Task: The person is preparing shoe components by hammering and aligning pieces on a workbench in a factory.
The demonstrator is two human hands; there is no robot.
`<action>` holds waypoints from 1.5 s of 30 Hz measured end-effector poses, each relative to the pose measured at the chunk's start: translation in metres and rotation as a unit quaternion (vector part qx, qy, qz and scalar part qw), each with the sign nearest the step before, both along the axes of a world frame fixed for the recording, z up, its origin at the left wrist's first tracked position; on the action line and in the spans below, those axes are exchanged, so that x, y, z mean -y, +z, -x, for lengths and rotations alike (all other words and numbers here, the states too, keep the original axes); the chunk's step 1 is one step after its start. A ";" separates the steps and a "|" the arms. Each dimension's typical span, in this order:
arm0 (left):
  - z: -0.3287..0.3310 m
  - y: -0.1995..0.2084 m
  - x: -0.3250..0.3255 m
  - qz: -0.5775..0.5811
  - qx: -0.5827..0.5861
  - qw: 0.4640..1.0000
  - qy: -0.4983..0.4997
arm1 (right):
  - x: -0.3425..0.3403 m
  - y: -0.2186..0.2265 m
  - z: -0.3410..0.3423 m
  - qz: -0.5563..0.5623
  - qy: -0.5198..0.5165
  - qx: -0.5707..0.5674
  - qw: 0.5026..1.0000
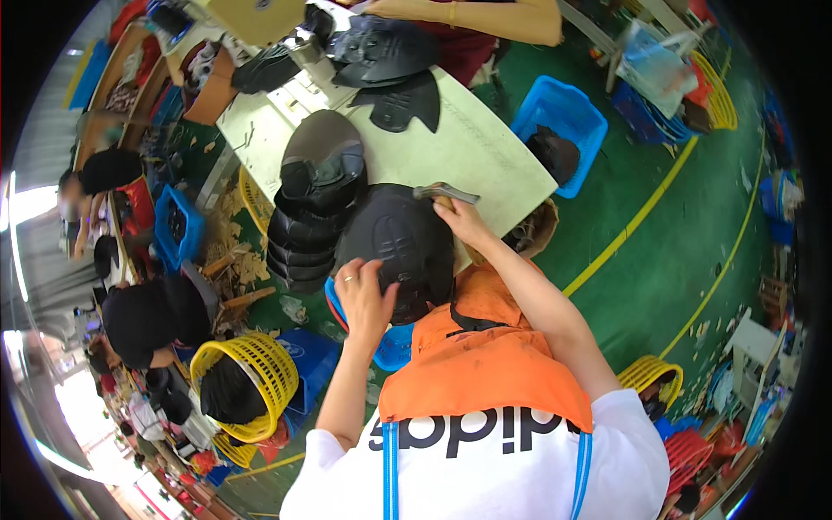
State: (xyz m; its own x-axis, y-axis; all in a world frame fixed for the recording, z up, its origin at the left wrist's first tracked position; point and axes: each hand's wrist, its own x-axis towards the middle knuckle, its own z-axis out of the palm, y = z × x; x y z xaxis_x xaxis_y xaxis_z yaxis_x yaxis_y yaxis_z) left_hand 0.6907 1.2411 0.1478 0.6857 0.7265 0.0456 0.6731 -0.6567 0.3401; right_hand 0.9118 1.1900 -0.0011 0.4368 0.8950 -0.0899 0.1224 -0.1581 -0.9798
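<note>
My right hand [465, 222] is closed around the short wooden handle of a hammer [451, 191], its metal head above the far right edge of a black moulded piece [394, 230]. That piece is rounded, with a raised emblem, and lies at the near edge of the pale worktable [494, 165]. My left hand [365, 296] is over its near left part, fingers apart and slightly bent; whether they touch it I cannot tell. Left of it, several glossy black moulded pieces [303, 234] overlap in a row. An orange apron [485, 381] covers my lap.
A sewing machine [305, 56] stands at the table's far left, beside more black pieces [386, 52]. Across the table shows another person's arm [511, 19]. A blue basket [563, 121] is on the right; a yellow basket [245, 381] holding black material is on the left.
</note>
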 end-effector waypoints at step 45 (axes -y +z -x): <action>0.080 -0.080 -0.268 0.408 0.094 0.753 0.507 | 0.043 0.003 -0.004 0.103 -0.107 0.053 0.988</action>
